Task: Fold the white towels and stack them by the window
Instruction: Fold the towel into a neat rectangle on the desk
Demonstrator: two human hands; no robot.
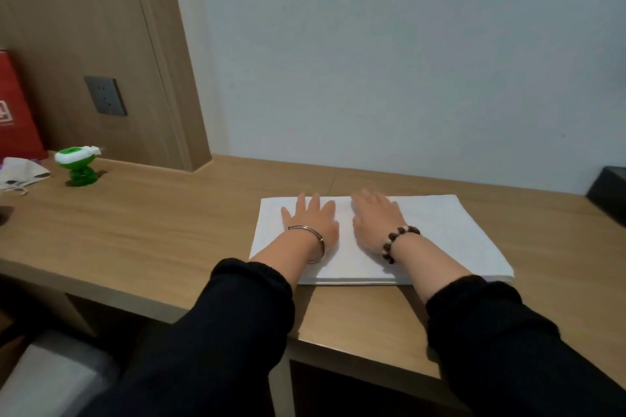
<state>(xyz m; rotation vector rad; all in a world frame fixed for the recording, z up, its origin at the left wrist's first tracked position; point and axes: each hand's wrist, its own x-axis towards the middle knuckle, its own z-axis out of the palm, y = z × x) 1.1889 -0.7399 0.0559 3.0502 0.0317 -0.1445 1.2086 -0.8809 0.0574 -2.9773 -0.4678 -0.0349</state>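
A white towel (447, 234) lies folded into a flat rectangle on the wooden desk (162, 237), right of the middle, its layered edge toward me. My left hand (313, 218) rests flat on the towel's left half, fingers straight and spread, a metal bangle on the wrist. My right hand (376, 220) lies flat on the towel's middle, fingers pointing away, a bead bracelet on the wrist. Both hands press on the cloth and grip nothing. No window is in view.
A green and white plastic gadget (78, 164) stands at the desk's back left, beside a crumpled cloth bag (22, 173) and a red paper bag (15, 112). A black box (609, 193) sits at the right edge. A wall socket (105, 95) is on the wood panel.
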